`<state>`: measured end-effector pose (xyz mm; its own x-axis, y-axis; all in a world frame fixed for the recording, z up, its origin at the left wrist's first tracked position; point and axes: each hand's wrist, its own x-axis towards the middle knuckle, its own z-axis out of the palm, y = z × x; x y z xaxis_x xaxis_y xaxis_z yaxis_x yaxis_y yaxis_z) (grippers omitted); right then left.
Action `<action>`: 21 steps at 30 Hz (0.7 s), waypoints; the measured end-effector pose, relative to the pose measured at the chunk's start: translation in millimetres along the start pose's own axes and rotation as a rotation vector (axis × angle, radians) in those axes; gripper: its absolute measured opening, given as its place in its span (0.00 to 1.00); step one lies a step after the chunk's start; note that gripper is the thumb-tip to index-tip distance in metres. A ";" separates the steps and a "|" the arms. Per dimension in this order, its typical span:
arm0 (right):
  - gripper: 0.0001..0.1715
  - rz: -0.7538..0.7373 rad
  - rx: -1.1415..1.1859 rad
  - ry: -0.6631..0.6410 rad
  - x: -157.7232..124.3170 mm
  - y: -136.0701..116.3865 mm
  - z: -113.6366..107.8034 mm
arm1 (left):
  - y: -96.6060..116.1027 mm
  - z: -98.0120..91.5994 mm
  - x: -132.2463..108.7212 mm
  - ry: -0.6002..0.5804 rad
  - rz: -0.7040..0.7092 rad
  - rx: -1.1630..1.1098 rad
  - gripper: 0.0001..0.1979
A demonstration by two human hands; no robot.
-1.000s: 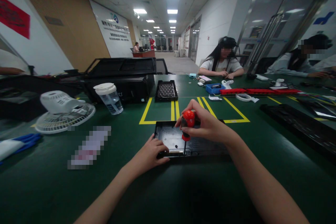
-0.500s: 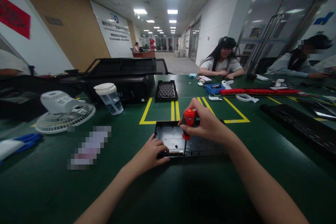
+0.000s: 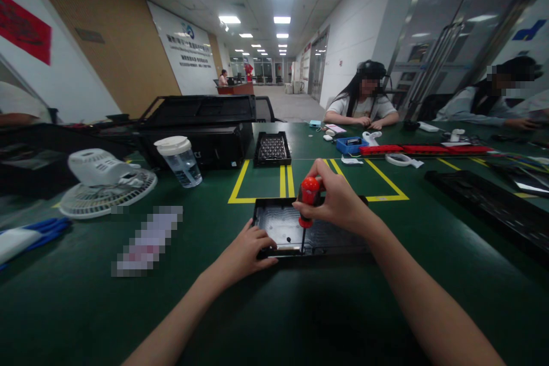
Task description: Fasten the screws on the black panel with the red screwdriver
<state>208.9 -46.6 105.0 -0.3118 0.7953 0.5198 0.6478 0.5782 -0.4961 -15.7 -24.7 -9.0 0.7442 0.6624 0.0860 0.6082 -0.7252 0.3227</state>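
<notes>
In the head view a shallow black plastic casing (image 3: pixel 332 233) lies on the table in front of me. My right hand (image 3: pixel 337 197) is closed around a screwdriver (image 3: pixel 309 186) with a red and dark handle. The screwdriver stands nearly upright, its thin shaft running down to the near side of the casing; the tip is too small to make out. My left hand (image 3: pixel 249 249) grips the casing's near left corner, the thumb outside the near wall and the fingers over the edge.
Yellow tape lines (image 3: pixel 317 200) mark the green table behind the casing. Beyond stands a black tray of small parts (image 3: pixel 273 150). A lidded cup (image 3: pixel 182 166) and white fan (image 3: pixel 107 183) are left, a long black panel (image 3: pixel 489 209) right. A person (image 3: pixel 362 106) sits across.
Almost nothing differs. The screwdriver's handle has shifted very slightly in my right hand's grip, and my left hand stays on the casing.
</notes>
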 end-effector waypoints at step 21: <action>0.25 0.022 -0.048 0.047 0.8 -4.3 8.4 | -1.2 0.0 -0.8 0.001 0.002 0.019 0.11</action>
<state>200.0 -46.8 101.7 -0.2652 0.7977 0.5417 0.6869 0.5505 -0.4744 -17.0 -24.3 -9.5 0.7449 0.6614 0.0874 0.6122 -0.7297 0.3045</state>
